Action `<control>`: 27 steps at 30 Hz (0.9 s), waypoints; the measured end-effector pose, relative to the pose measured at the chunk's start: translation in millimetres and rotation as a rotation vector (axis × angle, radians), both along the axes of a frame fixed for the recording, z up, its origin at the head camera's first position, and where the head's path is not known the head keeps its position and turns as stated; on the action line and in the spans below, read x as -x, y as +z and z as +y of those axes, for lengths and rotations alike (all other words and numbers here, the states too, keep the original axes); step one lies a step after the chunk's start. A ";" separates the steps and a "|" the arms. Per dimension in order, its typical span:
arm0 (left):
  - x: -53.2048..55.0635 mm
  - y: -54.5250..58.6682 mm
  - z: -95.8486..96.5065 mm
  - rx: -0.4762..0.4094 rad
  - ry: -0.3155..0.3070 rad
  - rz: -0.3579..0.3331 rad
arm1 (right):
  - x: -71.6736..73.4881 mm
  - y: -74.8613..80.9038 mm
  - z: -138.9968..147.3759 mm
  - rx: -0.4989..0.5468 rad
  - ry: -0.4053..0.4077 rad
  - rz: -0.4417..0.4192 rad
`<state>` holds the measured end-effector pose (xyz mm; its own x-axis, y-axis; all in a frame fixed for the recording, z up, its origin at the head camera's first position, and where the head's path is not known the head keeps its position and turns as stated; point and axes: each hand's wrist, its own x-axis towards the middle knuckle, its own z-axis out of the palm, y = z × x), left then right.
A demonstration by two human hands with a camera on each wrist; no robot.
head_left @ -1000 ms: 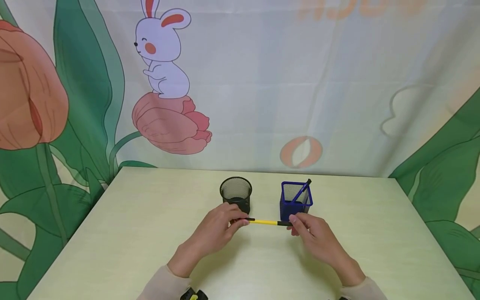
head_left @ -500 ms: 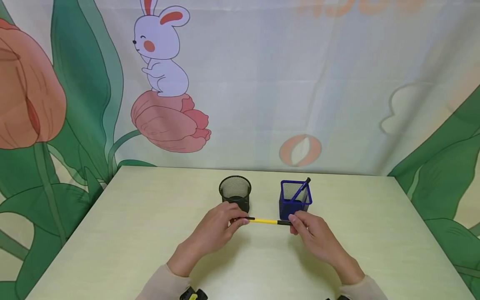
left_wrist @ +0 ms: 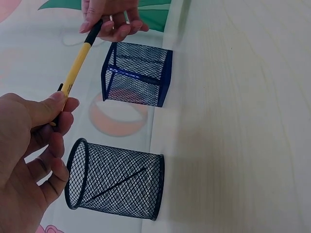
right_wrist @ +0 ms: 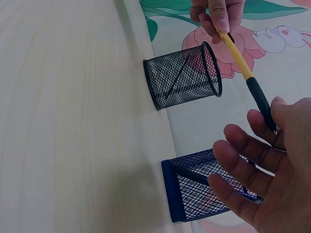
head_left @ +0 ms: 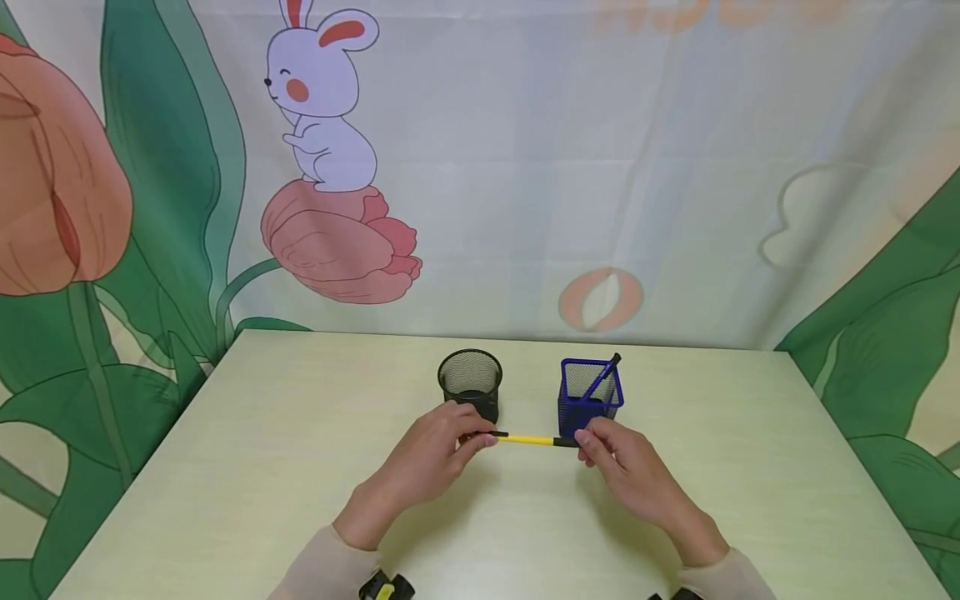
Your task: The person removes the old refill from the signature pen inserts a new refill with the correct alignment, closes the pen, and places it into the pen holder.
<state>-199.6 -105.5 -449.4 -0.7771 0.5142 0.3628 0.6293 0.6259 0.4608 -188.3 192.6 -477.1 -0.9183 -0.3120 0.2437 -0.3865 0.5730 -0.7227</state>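
A yellow ballpoint pen (head_left: 531, 440) with a black grip lies level between both hands, held above the table. My left hand (head_left: 427, 457) pinches its clip end between thumb and fingers. At the other end, my right hand (head_left: 633, 475) pinches the black grip close to the tip; in the right wrist view the metal tip shows by the thumb, and the other fingers are loosely spread. Behind the left hand stands a round black mesh pen cup (head_left: 470, 375), partly hidden by it. Behind the right hand is a square blue mesh pen holder (head_left: 589, 418) with a blue pen (head_left: 602, 379) leaning in it.
Both holders stand upright on the pale wooden table (head_left: 300, 400), toward its far edge. Beyond that edge hangs a printed curtain (head_left: 510, 167) with a rabbit and tulips. Black straps (head_left: 386, 587) with a device show near the left sleeve.
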 end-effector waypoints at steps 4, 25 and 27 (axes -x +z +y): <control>0.5 -0.7 -0.8 -0.010 -0.002 -0.006 | 0.1 0.1 -0.3 0.001 0.004 -0.010; 2.4 -4.1 -2.2 -0.008 0.005 0.015 | -1.1 3.7 0.7 0.027 0.046 -0.048; 2.3 -4.0 -2.4 -0.006 0.007 0.017 | -1.5 4.3 0.6 0.025 0.043 -0.050</control>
